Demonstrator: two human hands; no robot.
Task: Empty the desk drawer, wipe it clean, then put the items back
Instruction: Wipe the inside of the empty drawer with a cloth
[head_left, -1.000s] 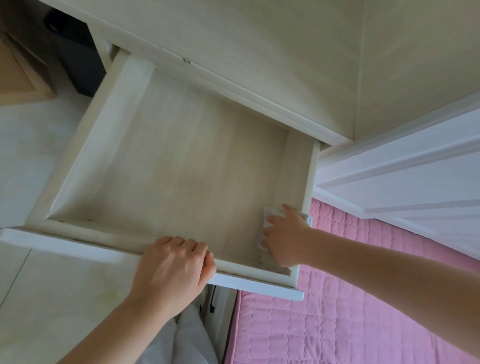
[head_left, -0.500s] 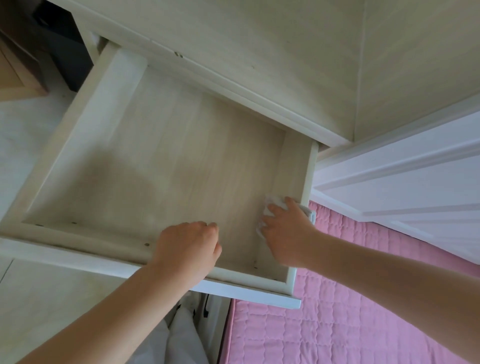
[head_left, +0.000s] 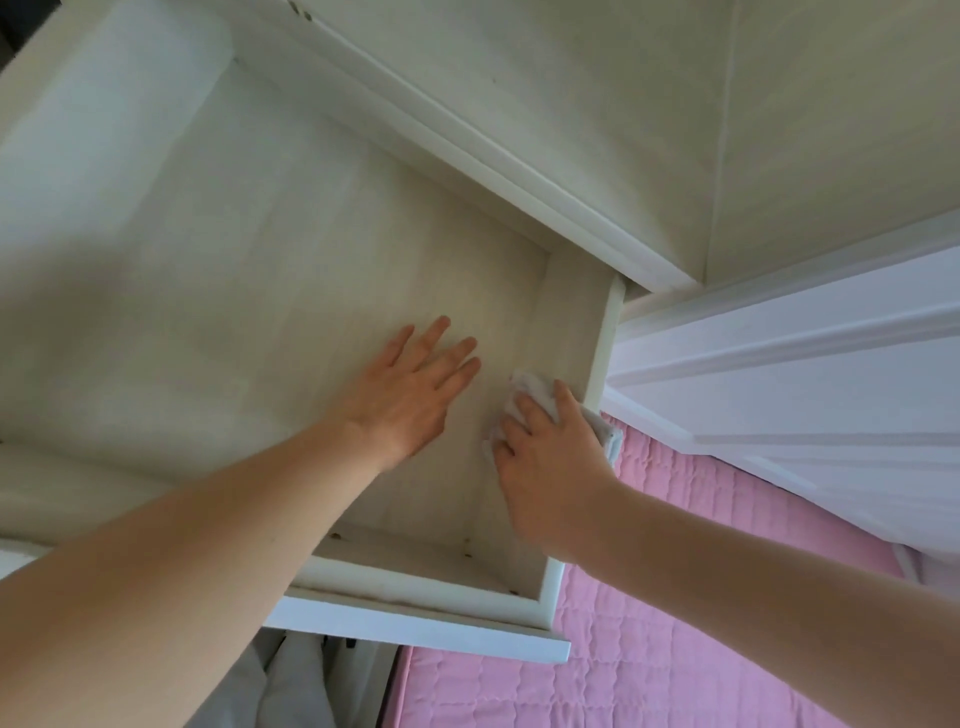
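Both our hands were inside the pale wooden pulled-out drawer (head_left: 218, 291) — our left hand (head_left: 410, 395) lay flat, fingers straight and spread, while our right hand (head_left: 550, 457) curled over a white crumpled cloth (head_left: 524, 387), pressing it against the drawer's right wall, above the pink quilted bedcover (head_left: 701, 623).

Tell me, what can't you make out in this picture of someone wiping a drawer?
All in the head view:
- Most of the white wiping cloth: covered by the right hand.
- The pale wooden drawer at its left side: blurred and cut off by the frame edge.
- The removed items: out of frame.
- Whether the flat left hand touches the drawer floor: unclear.
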